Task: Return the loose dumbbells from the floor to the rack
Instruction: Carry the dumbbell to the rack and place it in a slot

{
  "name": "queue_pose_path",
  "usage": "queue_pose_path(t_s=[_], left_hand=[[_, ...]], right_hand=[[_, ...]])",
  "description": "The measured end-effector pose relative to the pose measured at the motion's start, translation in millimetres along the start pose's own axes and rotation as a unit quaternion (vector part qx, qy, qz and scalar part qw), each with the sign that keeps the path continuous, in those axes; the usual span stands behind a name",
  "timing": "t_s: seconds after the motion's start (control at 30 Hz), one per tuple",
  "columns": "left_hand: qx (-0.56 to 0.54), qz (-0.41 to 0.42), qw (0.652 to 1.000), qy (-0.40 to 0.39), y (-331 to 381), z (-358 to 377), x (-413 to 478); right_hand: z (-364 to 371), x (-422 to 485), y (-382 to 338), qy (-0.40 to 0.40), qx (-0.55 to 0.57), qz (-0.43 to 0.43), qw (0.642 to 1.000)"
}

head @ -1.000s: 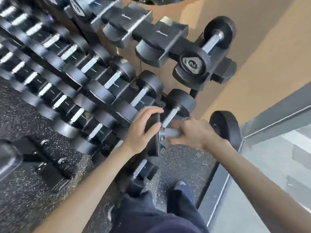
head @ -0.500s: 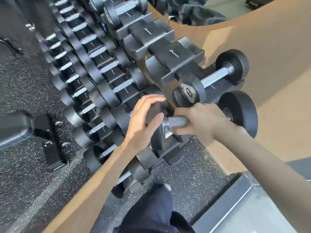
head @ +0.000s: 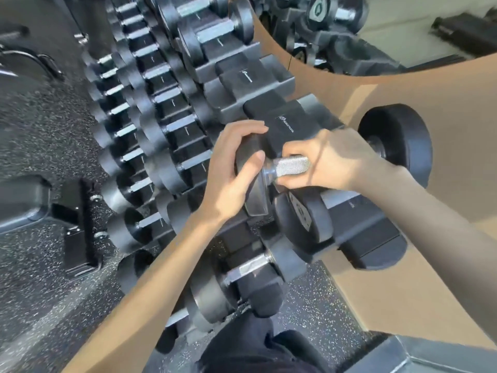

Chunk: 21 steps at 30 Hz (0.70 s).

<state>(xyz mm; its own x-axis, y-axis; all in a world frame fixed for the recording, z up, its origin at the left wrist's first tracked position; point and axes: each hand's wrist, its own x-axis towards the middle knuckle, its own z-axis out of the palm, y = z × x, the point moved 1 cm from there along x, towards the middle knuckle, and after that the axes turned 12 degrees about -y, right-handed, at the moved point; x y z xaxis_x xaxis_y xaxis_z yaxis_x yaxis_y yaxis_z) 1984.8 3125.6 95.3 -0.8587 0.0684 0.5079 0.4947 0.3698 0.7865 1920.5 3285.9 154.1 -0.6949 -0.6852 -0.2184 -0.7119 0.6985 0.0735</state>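
While both hands' fingers clamp it, the dumbbell (head: 291, 166) shows a knurled silver handle between round black heads.

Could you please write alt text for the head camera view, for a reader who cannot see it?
Two bare hands carry a black dumbbell at a rack full of dumbbells: the right hand grips its knurled metal handle and the left hand cups the near end. Speckled rubber floor lies below.

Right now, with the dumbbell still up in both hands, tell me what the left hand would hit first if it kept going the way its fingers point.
Probably the empty black rack cradle just past the left hand's fingertips, though depth is unclear.
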Motion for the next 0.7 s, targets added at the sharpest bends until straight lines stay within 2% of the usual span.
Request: queue_pose_path(t_s=[0.1, 0.5, 0.7], left_hand=[[0.006, -0.026, 1.000, 0.010, -19.7, 3.7, 18.2], [-0.010, -0.116, 0.989, 0.093, -102.0, 30.1, 69.2], [-0.033, -0.176, 0.980, 0.089, -135.5, 41.1, 91.8]], right_hand=[[0.3, 26.8, 17.7, 0.000, -0.006, -0.034, 0.999], [17.3, 135.7, 83.0, -0.121, -0.036, -0.123, 0.984], [44.5, 171.1, 108.4, -0.113, -0.011, -0.149, 0.982]])
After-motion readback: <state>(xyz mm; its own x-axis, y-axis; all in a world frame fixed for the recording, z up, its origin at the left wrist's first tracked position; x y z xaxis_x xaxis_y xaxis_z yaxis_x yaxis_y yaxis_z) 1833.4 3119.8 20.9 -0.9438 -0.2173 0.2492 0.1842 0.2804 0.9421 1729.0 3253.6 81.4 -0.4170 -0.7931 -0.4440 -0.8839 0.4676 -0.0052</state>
